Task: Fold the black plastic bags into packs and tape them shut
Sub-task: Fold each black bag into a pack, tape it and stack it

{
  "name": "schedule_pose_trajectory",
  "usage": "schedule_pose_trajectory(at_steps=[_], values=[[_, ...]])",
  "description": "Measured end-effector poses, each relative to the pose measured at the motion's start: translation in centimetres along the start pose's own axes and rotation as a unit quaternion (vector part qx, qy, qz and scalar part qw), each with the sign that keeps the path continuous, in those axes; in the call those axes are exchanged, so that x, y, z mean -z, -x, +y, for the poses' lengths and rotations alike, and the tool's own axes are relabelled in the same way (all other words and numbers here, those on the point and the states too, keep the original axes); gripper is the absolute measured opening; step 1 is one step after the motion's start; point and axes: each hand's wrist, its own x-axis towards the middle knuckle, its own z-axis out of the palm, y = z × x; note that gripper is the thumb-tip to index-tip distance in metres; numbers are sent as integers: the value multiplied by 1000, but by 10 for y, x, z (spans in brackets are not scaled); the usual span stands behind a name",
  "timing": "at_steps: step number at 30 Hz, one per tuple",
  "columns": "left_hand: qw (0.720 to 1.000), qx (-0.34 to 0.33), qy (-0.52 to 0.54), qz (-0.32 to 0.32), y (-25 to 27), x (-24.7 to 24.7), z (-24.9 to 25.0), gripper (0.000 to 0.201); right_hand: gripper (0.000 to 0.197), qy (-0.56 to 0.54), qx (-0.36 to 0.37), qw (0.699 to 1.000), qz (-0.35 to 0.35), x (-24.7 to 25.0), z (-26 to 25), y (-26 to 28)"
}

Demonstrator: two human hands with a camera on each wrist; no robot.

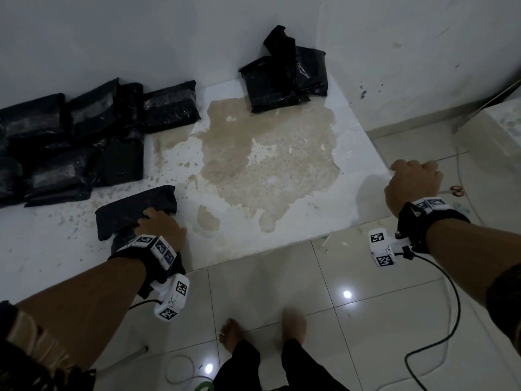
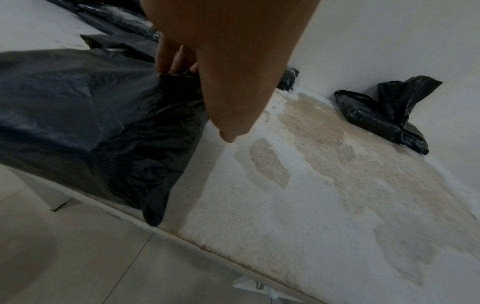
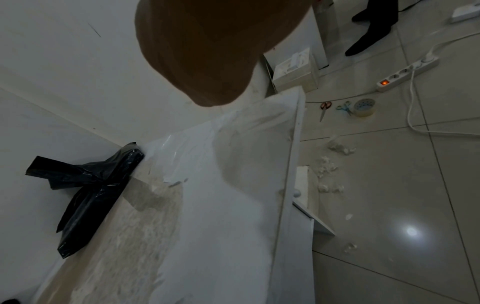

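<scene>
My left hand (image 1: 162,225) rests on a folded black bag (image 1: 132,211) near the front edge of the white desk (image 1: 282,227). In the left wrist view my fingers (image 2: 166,55) bend down onto the crinkled plastic and press it, while my thumb points out over the bare desk surface; the near end of that bag hangs slightly past the desk's edge. My right hand (image 1: 413,183) hovers over the right corner of the desk with its fingers curled under; I cannot tell whether it holds anything, as the wrist view shows only the back of the hand.

A heap of finished black packs (image 1: 70,139) lies at the left rear of the desk against the wall. A smaller pile of black packs (image 1: 284,77) sits at the far wall, well apart from the heap. Between them the desk's white coating is worn through to a brown patch (image 1: 267,162).

On the tiled floor to my right lie red-handled scissors (image 3: 324,109), blue-handled scissors (image 3: 344,108) and a roll of clear tape (image 3: 364,107), close together, with a white power strip (image 3: 407,75) beyond.
</scene>
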Motion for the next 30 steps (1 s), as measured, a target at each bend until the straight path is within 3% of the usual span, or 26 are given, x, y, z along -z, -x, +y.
schedule_pose_trajectory(at_steps=[3,9,14,18,21,25,30], values=[[1000,4,2,0,-1,1,1,87,22,24,20,999,11,8,2,1],[1000,-1,13,6,-3,0,-1,86,30,-18,45,994,94,25,5,7],[999,-23,38,-11,-9,3,-7,81,19,-41,77,986,145,49,-3,6],[997,-70,42,1,-11,8,-19,61,19,-33,122,987,96,69,-14,5],[994,-85,73,-3,-12,10,-27,62,21,-11,159,985,61,80,-16,12],[990,-110,81,22,-14,7,-39,57,23,1,205,970,133,104,-24,20],[985,-147,67,52,-11,7,-50,41,17,-24,230,967,107,142,-60,29]])
